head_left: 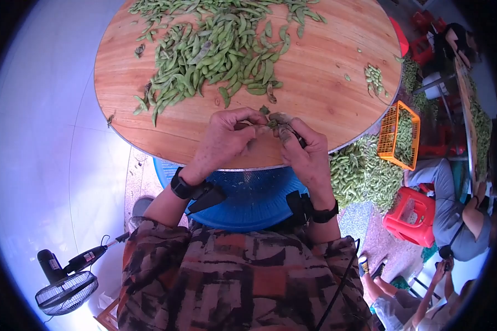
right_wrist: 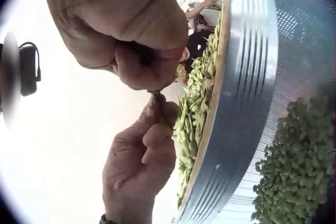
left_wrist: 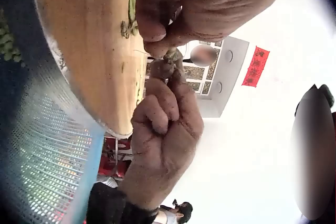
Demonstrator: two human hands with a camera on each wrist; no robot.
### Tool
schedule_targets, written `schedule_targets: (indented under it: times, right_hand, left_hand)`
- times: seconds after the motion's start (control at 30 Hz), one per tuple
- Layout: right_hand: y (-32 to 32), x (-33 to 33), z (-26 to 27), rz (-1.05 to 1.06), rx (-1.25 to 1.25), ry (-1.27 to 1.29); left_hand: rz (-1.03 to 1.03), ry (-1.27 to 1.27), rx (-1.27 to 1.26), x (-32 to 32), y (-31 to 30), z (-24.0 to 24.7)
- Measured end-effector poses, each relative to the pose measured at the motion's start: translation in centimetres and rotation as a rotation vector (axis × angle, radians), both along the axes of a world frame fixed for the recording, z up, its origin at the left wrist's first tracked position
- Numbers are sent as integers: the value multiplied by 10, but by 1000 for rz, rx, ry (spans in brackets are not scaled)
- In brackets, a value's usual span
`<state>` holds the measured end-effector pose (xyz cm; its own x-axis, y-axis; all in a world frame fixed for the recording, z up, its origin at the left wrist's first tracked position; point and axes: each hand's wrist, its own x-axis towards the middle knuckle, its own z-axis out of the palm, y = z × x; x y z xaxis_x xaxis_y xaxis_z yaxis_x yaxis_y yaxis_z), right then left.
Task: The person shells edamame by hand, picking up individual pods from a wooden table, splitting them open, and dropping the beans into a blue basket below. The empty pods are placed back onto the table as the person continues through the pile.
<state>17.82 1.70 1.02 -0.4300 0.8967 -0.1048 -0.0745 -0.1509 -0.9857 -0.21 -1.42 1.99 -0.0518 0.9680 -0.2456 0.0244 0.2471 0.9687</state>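
Left hand (head_left: 223, 138) and right hand (head_left: 306, 151) meet, fingers curled, and both pinch one small bean pod (head_left: 274, 122) just above the near edge of the round wooden surface (head_left: 326, 105). Right below sits a blue basket (head_left: 254, 198) with green beans (right_wrist: 296, 166) inside. Farther back on the surface lies a big pile of pods (head_left: 215, 49).

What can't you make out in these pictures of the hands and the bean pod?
Bean pod: all views, left hand and right hand cover most of it; split or whole, cannot tell.
Blue basket: head view, wooden table hides most of it.
Red sign: left wrist view, too small to read.
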Motion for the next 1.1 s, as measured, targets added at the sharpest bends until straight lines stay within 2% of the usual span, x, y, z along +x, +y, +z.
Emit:
schedule_targets:
  times: [0.1,0.23,0.3,0.33,0.4,0.53,0.6,0.63,0.7,0.73,0.8,0.83,0.9,0.93,1.0,1.03,1.1]
  right_hand:
    - [1,3,-9,7,76,-45]
    - [2,4,-4,5,160,-85]
    - [3,9,-3,73,-120,90]
    - [5,11,-4,72,-121,90]
    - [11,14,-10,205,-373,367]
    - [9,13,-11,204,-368,397]
    - [1,8,0,32,-129,91]
    - [-2,6,0,31,-130,90]
    - [-5,4,-4,-24,196,-117]
    - [-5,2,-5,-22,196,-116]
    - [-6,0,-7,-85,214,-159]
    - [-6,0,-9,-84,214,-159]
    - [-4,1,-12,-59,9,12]
    - [-2,3,-13,-59,10,11]
    - [5,7,-14,17,-342,334]
    - [5,5,-13,19,-342,335]
    - [6,-1,-11,-84,-402,473]
  left_hand:
    - [15,124,108,4,-2,-11]
    - [-13,110,98,3,-3,-15]
    - [-86,-214,-39,-2,-2,-13]
    - [-86,-214,-40,-2,-2,-16]
    - [-132,-724,-129,-2,-4,-26]
    - [-121,-835,-142,5,-5,-27]
    - [-105,-681,-72,9,-5,-28]
    - [-106,-683,-73,14,-4,-27]
    - [-82,-215,120,20,-2,-23]
    - [-79,-215,119,19,-3,-20]
    - [-125,210,120,16,-4,-16]
    - [-124,210,119,14,-4,-15]
    - [-158,1,49,11,-4,-14]
    - [-158,0,50,11,-3,-15]
    - [-68,-496,-8,12,0,-20]
    - [-67,-495,-8,12,-1,-21]
    - [-56,-667,29,13,0,-23]
